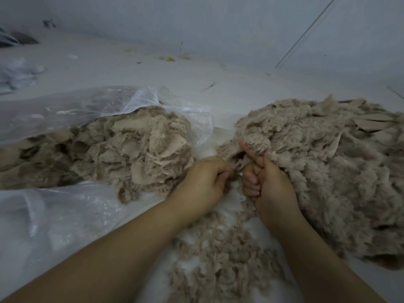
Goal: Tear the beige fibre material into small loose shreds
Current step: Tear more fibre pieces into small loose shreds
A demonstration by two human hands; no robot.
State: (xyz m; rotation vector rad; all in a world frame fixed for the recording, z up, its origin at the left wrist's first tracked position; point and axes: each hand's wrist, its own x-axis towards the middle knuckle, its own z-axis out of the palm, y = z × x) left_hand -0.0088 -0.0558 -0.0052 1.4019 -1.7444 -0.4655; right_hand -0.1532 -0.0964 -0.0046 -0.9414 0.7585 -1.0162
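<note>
A piece of beige fibre material (244,145) is stretched between both hands in the middle of the view. My left hand (203,182) grips its lower left end with curled fingers. My right hand (269,182) grips the other end, thumb raised against a fluffy tuft. A big heap of beige fibre (328,167) lies to the right, touching my right hand. Torn loose shreds (225,259) lie on the floor between my forearms.
An open clear plastic bag (72,110) on the left holds more beige fibre pieces (122,154). A second plastic sheet (54,221) lies under my left forearm. The pale floor runs back to a wall, with small scraps (169,59) near it.
</note>
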